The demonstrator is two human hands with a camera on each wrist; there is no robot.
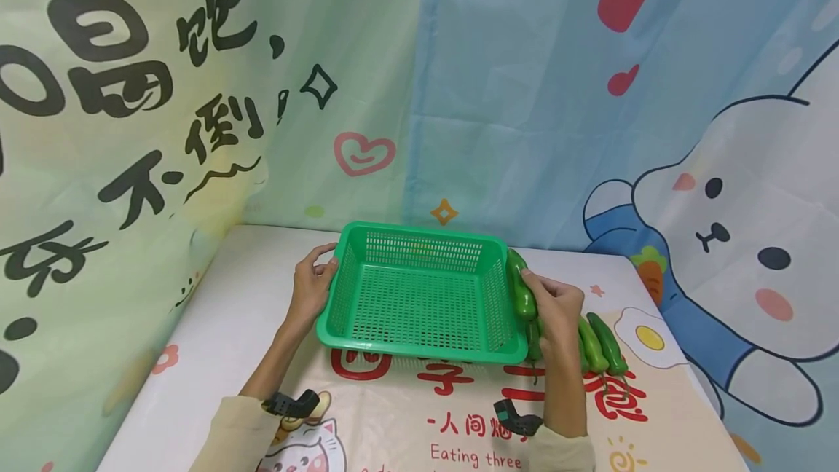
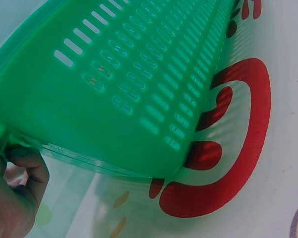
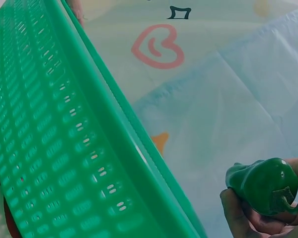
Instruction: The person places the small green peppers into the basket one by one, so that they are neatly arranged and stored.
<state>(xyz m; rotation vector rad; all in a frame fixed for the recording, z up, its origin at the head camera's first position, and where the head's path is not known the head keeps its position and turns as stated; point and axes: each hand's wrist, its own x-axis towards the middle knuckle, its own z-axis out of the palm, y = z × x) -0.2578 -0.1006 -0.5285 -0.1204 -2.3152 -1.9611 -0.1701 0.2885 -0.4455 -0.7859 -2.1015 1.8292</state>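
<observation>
The right hand grips a green pepper, likely light, firm and slick, best held mid-body, just beside the green plastic basket; the left hand pinches its edge. Beyond hangs a printed curtain.

A held pepper is separating your right hand from the green basket; loose peppers are crowding that hand's right; the basket's open top is leaving passage.

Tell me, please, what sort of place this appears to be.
Probably a staged tabletop recording corner rather than a working kitchen, judging by the cartoon-printed backdrop hanging behind, the printed tablecloth with the words "Eating three", and the black devices on both wrists.
</observation>
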